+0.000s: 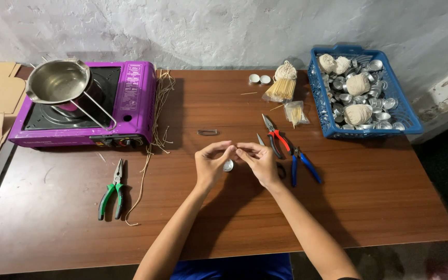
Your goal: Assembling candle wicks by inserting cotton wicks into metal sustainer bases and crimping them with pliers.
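Both of my hands meet over the middle of the brown table (369, 202). My left hand (210, 165) and my right hand (259, 162) have fingertips pinched together, almost touching. I cannot tell what is pinched there. A small silver cup (228, 165) sits between my palms, low by the table. Red pliers (274, 136) and blue pliers (302, 165) lie just beside my right hand. Green pliers (111, 189) lie well apart on the left, near the purple stove (130, 98).
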